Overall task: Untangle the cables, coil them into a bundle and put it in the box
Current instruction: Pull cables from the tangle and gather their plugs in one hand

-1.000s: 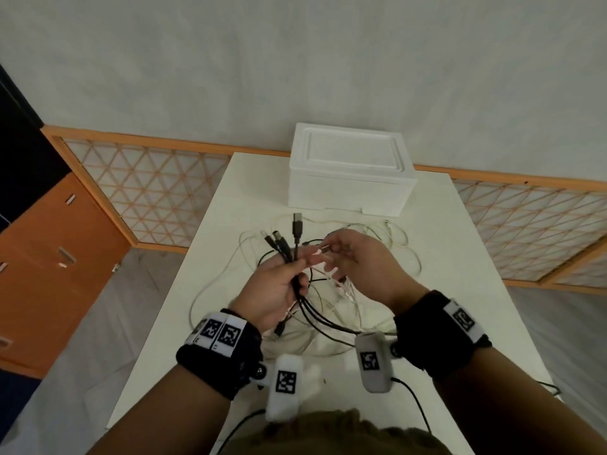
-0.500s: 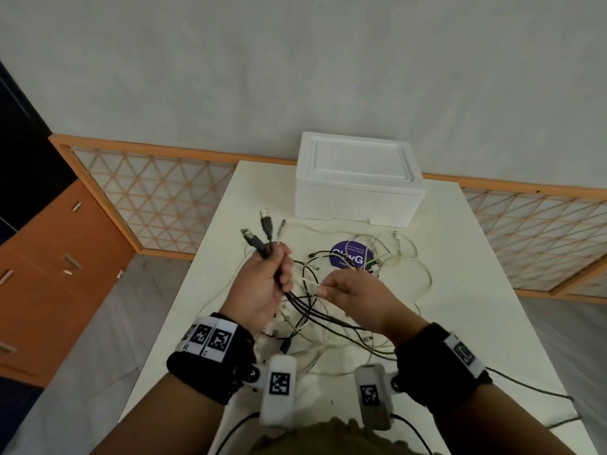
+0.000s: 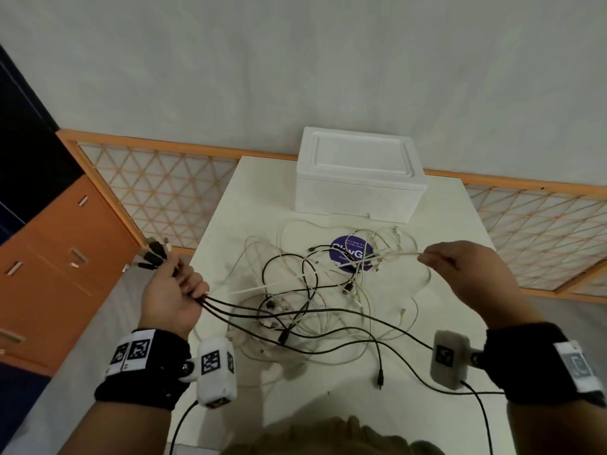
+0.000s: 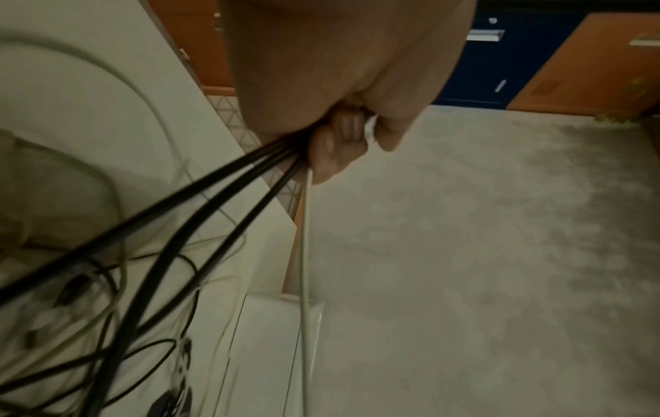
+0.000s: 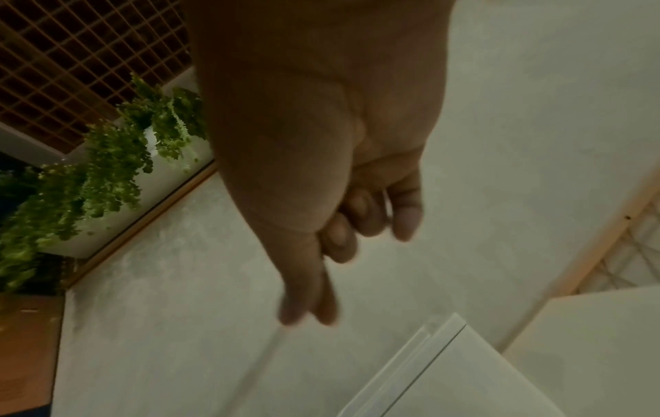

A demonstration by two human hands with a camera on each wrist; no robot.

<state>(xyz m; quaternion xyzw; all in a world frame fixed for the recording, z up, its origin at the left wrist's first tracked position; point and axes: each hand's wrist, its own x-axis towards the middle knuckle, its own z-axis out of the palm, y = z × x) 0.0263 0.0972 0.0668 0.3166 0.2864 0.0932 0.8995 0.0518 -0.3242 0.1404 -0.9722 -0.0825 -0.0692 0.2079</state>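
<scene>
Head view, near edge, 6 o'clock: wrist cameras and black cuffs; loose black lead with plug end (image 3: 380, 382) lying just ahead on table (image 3: 230, 205).

Mid, 9 o'clock: left hand (image 3: 170, 295) fisted round several black cables (image 3: 236, 307), plug ends (image 3: 154, 254) fanned out past knuckles, off table's left edge. Left wrist view confirms fingers (image 4: 332, 152) curled tight on black strands plus one white strand. Probably gathered ends kept together as anchor so the rest can be drawn out.

Mid, 3 o'clock: right hand (image 3: 466, 274) pinching white cable (image 3: 377, 261) at its end, line stretched taut toward 9 o'clock over tangle (image 3: 312, 307) — looks like pulling one strand free. Right wrist view: thumb and forefinger pressed together, cable barely visible, blurred.

Centre: tangle of black and white cables still knotted on table, partly over purple sticker (image 3: 348, 254).

Far, 12 o'clock: white foam box (image 3: 358, 188), lid on, nothing in it yet by the look.

Versus half a second back: hands were close together over tangle, now spread wide; left swung out to 9, right out to 3, white strand lifted and tensioned. Box unmoved.
</scene>
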